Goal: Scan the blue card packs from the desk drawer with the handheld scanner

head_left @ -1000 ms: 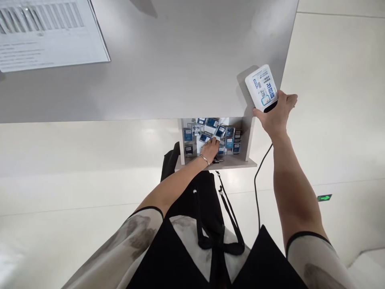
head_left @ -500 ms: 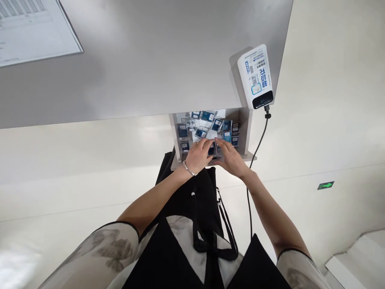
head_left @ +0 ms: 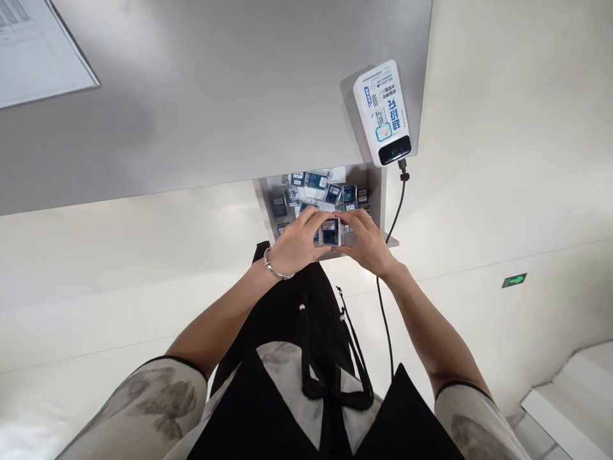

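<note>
- My right hand (head_left: 366, 243) has left the white power bank (head_left: 383, 115), which now lies alone on the desk (head_left: 215, 96), beyond and slightly right of that hand.
- It has joined my left hand (head_left: 295, 243), so the work is now two-handed, centred on one small clear plastic case (head_left: 330, 232).
- Both hands pinch that case from either side, fingertips at its far edge and thumbs toward its near one.
- The case sits between my hands, over the near part of the open drawer (head_left: 380, 198); similar cases (head_left: 317, 180) lie just beyond my fingers.
- It looks squarish, with see-through edges, a dark blue insert and a pale label at the far end. I cannot tell whether its lid is closed.
</note>
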The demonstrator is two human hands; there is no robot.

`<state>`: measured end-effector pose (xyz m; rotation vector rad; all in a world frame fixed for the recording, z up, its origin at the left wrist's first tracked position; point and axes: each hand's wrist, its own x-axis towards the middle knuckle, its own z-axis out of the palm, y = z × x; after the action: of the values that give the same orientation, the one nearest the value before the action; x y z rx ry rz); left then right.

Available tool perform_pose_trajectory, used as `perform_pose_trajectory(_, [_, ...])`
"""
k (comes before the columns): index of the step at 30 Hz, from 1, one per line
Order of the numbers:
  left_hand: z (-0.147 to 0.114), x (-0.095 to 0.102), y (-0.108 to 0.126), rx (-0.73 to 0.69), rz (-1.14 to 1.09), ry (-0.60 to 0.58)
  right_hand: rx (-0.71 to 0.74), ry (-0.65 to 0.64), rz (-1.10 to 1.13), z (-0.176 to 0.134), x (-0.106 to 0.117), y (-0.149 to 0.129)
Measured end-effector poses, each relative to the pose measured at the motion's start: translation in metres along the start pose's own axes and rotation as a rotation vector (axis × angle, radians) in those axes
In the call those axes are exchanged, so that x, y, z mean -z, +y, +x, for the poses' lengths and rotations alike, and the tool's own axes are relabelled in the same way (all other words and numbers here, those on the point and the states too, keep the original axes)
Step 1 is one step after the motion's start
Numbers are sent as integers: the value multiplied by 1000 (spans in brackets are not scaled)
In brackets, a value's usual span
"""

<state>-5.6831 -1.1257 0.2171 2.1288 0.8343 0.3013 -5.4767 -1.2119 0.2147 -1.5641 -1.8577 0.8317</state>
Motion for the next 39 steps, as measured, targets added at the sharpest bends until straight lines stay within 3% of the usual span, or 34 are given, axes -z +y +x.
perform_pose_trajectory(5, [8, 13, 3, -73, 39, 34, 14, 47, 34, 9, 5, -3])
perform_pose_trajectory(13, [22, 32, -5, -100, -2, -80, -83, 14, 123, 16, 12, -1])
perform_pose_trajectory(21, [21, 33, -9, -219, 25, -82, -86, 71, 166, 15, 11, 0])
perform_pose_trajectory(27, [23, 37, -4, -149, 52, -122, -102, 49, 168, 15, 11, -1])
perform_pose_trajectory(39, [19, 32, 2, -210, 30, -16, -154, 17, 199, 11, 12, -4])
